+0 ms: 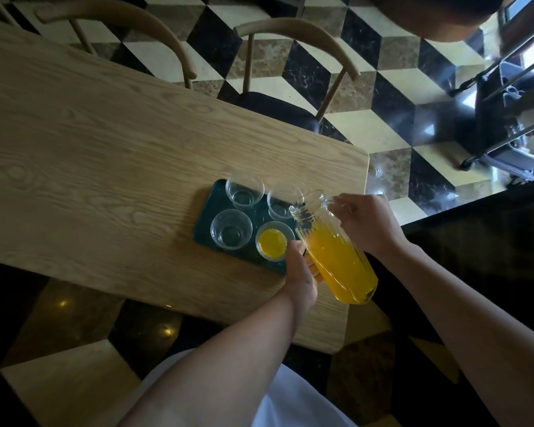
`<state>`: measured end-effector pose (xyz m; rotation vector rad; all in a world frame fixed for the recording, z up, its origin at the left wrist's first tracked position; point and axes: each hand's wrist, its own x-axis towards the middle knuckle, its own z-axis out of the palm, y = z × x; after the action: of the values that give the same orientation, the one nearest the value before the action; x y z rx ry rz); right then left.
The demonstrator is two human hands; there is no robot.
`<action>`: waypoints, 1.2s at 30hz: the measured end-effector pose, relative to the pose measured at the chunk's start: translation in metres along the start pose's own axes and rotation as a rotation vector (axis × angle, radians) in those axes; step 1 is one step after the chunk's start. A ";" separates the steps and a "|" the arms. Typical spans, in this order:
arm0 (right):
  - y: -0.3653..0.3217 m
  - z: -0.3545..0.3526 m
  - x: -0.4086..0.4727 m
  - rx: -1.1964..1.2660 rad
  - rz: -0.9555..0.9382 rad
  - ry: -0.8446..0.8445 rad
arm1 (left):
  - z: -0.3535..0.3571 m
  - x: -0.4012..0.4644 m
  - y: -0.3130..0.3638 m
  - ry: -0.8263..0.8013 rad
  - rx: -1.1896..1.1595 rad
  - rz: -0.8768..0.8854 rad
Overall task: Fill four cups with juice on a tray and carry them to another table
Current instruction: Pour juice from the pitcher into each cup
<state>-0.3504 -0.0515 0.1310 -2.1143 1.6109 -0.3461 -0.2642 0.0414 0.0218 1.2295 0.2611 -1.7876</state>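
Juice pitcher (336,251), ribbed glass, tilts over the dark green tray (204,229) near the table (105,143) corner, spout toward the far-right cup (282,200). One cup (274,241), nearest the pitcher, holds juice; two others (244,188) (231,229) on the tray's left side sit empty. Right hand (363,221) is wrapped round the handle w/ fingers closed; left hand (301,272) cups the pitcher's body from below. Glass looks heavy when full, prob. slick and breakable, so handle plus underside support seems wise.
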 end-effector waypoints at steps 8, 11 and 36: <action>-0.009 -0.002 0.017 -0.127 -0.026 -0.097 | 0.002 0.010 0.000 0.017 -0.043 -0.032; -0.010 -0.001 0.022 -0.159 -0.028 -0.109 | 0.004 0.008 0.002 0.008 -0.077 -0.057; -0.015 -0.002 0.038 -0.261 -0.051 -0.215 | 0.012 -0.005 0.008 -0.054 -0.244 -0.164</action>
<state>-0.3278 -0.0847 0.1377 -2.2960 1.5473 0.0811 -0.2652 0.0330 0.0342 1.0087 0.5459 -1.8623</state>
